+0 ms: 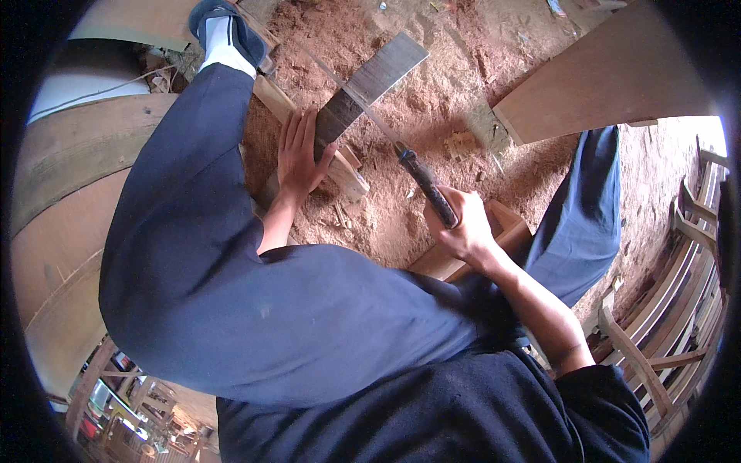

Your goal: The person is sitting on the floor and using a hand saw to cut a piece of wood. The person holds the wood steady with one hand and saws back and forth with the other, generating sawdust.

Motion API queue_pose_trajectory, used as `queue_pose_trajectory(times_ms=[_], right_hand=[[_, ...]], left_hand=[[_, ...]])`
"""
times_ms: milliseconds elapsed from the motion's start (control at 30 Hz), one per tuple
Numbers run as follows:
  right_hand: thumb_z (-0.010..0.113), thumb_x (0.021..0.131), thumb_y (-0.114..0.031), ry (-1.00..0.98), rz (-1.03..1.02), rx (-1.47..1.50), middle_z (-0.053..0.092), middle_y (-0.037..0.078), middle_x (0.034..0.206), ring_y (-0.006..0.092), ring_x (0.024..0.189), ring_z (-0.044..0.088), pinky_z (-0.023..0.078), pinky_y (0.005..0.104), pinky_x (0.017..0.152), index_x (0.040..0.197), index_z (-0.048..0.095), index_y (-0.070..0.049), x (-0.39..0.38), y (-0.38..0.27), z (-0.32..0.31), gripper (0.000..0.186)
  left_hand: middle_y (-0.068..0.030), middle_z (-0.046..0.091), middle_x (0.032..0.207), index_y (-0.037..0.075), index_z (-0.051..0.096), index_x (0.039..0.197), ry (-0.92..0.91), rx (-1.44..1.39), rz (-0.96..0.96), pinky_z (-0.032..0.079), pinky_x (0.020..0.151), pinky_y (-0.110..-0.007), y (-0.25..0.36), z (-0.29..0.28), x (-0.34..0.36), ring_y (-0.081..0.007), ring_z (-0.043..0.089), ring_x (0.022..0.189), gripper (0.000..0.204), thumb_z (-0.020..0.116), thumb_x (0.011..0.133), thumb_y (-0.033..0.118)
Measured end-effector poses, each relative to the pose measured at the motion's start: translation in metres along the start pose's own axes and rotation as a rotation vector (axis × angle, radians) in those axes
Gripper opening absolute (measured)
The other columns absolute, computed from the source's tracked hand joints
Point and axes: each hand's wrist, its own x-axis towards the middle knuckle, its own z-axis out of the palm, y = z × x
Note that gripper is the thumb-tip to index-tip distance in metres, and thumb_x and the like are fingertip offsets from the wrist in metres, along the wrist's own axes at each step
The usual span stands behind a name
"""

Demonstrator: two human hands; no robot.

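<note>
In the head view, sawdust (448, 92) covers the ground around the work. Curved-looking wooden planks (85, 147) fill the left side, and a dark shoe (251, 38) over a white sock (219, 46) sits at the far left. A broad pale panel (617, 69) reaches in from the far right, hiding the lower end of the right trouser leg (583, 208). Long timbers (671, 301) lie stacked at the right, and a brown wooden block (512, 224) shows just beside the right wrist. The bent left trouser leg (301, 309) blocks the near ground and part of the left forearm.

The board (390, 68) lies slantwise beyond the knees, across a light wooden strip (347, 174). It is flat, oblong and grey-brown, darker toward its near left end. There the left hand (297, 158) rests palm down, thumb spread from the fingers. The right hand (463, 220) is wrapped around the dark handle of a saw (421, 179), whose thin blade crosses the board toward the far left.
</note>
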Motion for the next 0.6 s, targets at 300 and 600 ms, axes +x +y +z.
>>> queue_pose_trajectory(times_ms=[300,600], right_hand=[[0.059,0.082,-0.010,-0.040,0.128,0.077,0.045,0.007,0.061,0.0139,0.058,0.043,0.043,0.0334,0.058,0.077,0.053,-0.001,-0.015,0.003,-0.024,0.012],[0.058,0.082,-0.011,0.018,0.064,0.053,0.044,0.008,0.057,0.0137,0.055,0.042,0.041,0.0357,0.055,0.071,0.051,-0.001,-0.006,-0.005,-0.008,0.016]], left_hand=[[-0.0166,0.038,0.153,0.002,0.032,0.150,-0.035,0.010,0.066,0.021,0.120,-0.048,0.007,-0.001,-0.007,-0.0350,0.030,0.144,0.076,0.060,0.093,0.043],[-0.0150,0.035,0.154,0.002,0.029,0.151,-0.067,0.046,0.003,0.020,0.121,-0.047,0.004,0.000,-0.005,-0.0348,0.028,0.145,0.076,0.055,0.094,0.046]])
